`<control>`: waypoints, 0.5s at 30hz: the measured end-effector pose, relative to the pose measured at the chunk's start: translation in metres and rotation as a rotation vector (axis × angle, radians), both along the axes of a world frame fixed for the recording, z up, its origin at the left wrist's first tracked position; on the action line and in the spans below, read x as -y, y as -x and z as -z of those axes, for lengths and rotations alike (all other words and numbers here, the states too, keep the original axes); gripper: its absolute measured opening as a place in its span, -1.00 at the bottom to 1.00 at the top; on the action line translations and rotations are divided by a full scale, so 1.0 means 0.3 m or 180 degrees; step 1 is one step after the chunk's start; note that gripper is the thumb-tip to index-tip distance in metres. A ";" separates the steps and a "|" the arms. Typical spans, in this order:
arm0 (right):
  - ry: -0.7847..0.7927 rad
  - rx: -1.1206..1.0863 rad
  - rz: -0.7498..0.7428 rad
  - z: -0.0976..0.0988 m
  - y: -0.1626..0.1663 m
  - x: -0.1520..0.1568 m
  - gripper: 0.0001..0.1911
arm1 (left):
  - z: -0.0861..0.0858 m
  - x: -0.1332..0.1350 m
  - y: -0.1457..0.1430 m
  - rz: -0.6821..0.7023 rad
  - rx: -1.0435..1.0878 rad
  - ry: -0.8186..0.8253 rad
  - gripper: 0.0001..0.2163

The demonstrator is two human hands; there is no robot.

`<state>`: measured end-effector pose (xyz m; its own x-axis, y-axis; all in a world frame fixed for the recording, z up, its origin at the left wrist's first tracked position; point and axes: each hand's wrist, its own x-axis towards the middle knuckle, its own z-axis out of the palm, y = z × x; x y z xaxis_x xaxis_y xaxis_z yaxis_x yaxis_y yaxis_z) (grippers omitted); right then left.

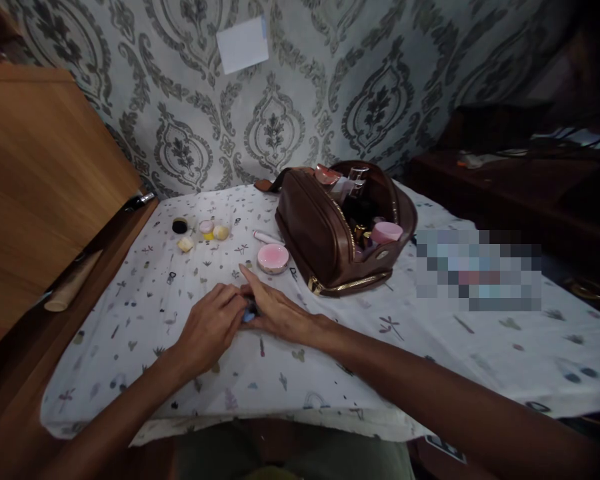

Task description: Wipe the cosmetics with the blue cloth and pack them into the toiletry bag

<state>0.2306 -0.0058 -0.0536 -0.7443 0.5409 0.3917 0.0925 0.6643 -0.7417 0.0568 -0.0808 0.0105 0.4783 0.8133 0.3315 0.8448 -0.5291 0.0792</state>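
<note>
My left hand [211,328] and my right hand [281,313] meet low over the near middle of the cloth. Between them is a small object with a blue part [249,316], mostly hidden by the fingers, so its kind does not show. The left fingers curl over it from the left; the right hand cups it from the other side, its thumb stuck up. Just beyond the right hand lies a round pink-topped container [273,257], with a slim pale tube [266,237] behind it.
A brown bag [316,230] stands unzipped at centre right, holding a pink-lidded jar [386,232] and other cosmetics. Farther left on the patterned cloth [145,280] lie a black-topped pot [179,226] and several small yellowish items [221,232]. A wooden panel [40,187] borders the left side.
</note>
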 end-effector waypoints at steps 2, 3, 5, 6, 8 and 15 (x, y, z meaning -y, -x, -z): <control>-0.0036 0.0039 -0.0019 -0.003 -0.003 0.001 0.06 | 0.002 0.043 0.004 0.0114 0.0044 -0.0035 -0.80; -0.0047 0.0094 -0.0008 -0.006 -0.004 0.002 0.02 | 0.004 0.064 0.011 0.0139 0.0057 -0.0066 -0.81; -0.0065 0.0227 0.0052 -0.018 -0.006 0.004 -0.04 | 0.009 0.104 0.033 0.0133 0.0056 -0.0152 -0.82; -0.0091 0.0278 0.0052 -0.025 -0.007 0.005 -0.08 | 0.012 0.122 0.048 0.0086 0.0063 -0.0196 -0.83; -0.0192 0.0329 -0.0015 -0.041 -0.010 0.007 -0.16 | 0.016 0.146 0.080 -0.0066 0.0145 -0.0215 -0.85; -0.1024 0.0843 0.0121 -0.095 0.010 0.047 -0.30 | 0.000 0.107 0.154 -0.0760 0.1029 0.0675 -0.82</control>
<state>0.2278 -0.0201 -0.0252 -0.8239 0.4513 0.3428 0.2812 0.8507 -0.4441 0.0105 -0.1130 0.0105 0.1684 0.9542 0.2473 0.8552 -0.2662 0.4447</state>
